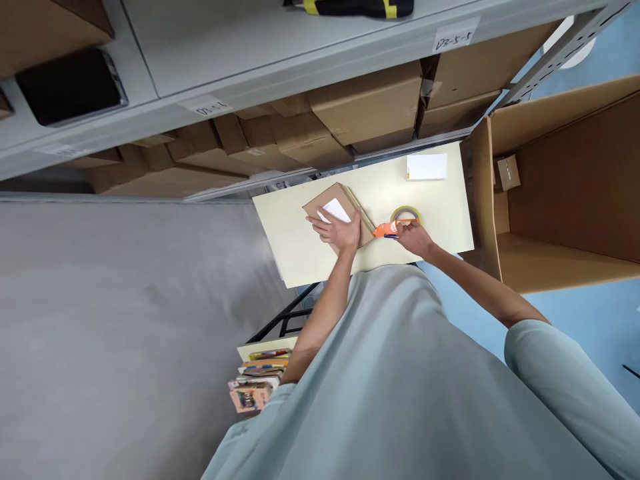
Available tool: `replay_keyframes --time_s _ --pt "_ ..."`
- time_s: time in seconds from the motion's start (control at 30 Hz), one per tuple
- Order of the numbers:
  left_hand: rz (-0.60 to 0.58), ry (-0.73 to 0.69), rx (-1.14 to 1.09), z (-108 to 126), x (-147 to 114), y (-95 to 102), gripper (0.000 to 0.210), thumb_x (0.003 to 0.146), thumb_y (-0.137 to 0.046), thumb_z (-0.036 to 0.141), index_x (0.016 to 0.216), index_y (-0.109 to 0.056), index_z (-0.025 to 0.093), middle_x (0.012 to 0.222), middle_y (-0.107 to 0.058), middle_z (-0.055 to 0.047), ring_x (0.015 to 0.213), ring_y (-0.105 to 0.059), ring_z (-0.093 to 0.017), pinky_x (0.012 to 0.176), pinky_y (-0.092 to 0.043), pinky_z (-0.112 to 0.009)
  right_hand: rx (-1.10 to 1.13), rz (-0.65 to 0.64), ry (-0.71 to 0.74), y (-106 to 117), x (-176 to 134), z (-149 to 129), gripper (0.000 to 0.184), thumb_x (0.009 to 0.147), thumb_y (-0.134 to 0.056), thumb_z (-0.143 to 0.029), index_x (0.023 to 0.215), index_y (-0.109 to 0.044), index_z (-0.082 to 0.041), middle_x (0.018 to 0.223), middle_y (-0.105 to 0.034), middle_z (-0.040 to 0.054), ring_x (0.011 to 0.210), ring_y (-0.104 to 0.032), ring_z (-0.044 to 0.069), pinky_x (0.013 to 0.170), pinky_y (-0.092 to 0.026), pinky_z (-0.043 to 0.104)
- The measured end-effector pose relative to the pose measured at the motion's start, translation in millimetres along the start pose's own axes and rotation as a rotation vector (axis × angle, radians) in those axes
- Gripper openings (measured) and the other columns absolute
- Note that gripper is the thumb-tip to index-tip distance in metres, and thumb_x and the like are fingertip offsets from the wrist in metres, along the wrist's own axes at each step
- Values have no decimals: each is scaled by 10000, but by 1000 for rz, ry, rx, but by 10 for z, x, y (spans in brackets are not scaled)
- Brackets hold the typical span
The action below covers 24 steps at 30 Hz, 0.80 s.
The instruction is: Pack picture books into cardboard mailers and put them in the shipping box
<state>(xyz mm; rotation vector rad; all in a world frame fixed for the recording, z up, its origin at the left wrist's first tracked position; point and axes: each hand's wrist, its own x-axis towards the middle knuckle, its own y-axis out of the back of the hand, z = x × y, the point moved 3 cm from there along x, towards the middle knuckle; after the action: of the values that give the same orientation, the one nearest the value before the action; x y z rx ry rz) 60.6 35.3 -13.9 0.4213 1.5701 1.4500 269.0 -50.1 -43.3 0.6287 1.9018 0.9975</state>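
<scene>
On the cream tabletop (pixel 295 257), a small cardboard box (pixel 327 198) lies at an angle with a white label (pixel 336 209) on its upper face. My left hand (pixel 341 232) holds the box, its fingers spread over the face and label and its thumb along the right edge. My right hand (pixel 414 237) is closed on an orange tape dispenser (pixel 385 230), whose tip is at the box's lower right edge. A tape roll (pixel 416 211) shows just behind that hand. Something thin and blue, perhaps a pen, lies under the dispenser; its kind is unclear.
A white box (pixel 427 167) lies at the table's back right. A large open carton (pixel 565 257) stands right of the table. Behind are shelves of cardboard boxes (pixel 370 100), with a black phone-like slab (pixel 73 87) and a yellow-black handle (pixel 360 7) above. Books (pixel 260 380) sit lower left.
</scene>
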Motion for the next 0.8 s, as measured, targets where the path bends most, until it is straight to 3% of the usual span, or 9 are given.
replay_keyframes --time_s 0.17,0.23,0.47,0.57,0.8 --pt "-55 -501 125 -122 -164 15 1181 839 -769 681 1789 -283 176 1887 -23 -216 1716 -118 -483 1346 -204 -661 -77 -75 66 -103 -204 -205 437 1014 -432 -32 1407 -594 68 1035 -807 252 928 -761 326 1000 -424 453" --pt "-94 -608 159 -172 -202 18 1151 824 -791 680 1774 -345 206 1891 -49 -190 1719 -114 -477 1353 -193 -637 -73 -98 113 -155 -325 -257 432 1026 -441 -49 1410 -610 53 1050 -808 238 937 -766 322 1014 -430 450" --pt "-144 -638 169 -158 -254 17 1128 834 -798 639 1775 -346 211 1894 -50 -177 1725 -66 -481 1357 -161 -642 -21 -150 176 -208 -547 -182 484 1101 -493 -277 1450 -603 40 1090 -818 246 945 -781 324 1018 -449 437" --pt "-152 -628 162 -135 -291 3 1128 837 -800 640 1776 -342 213 1895 -37 -177 1724 -58 -489 1351 -163 -654 -40 -151 195 -160 -563 -82 500 1080 -502 -226 1500 -579 34 1142 -823 241 956 -796 321 1035 -438 431" --pt "-183 -699 159 -164 -331 -30 1115 825 -815 622 1766 -371 221 1896 -56 -164 1725 -60 -484 1353 -154 -648 -103 -165 110 -5 -925 542 451 1105 -497 -323 1381 -656 -4 1044 -835 238 904 -797 332 968 -421 434"
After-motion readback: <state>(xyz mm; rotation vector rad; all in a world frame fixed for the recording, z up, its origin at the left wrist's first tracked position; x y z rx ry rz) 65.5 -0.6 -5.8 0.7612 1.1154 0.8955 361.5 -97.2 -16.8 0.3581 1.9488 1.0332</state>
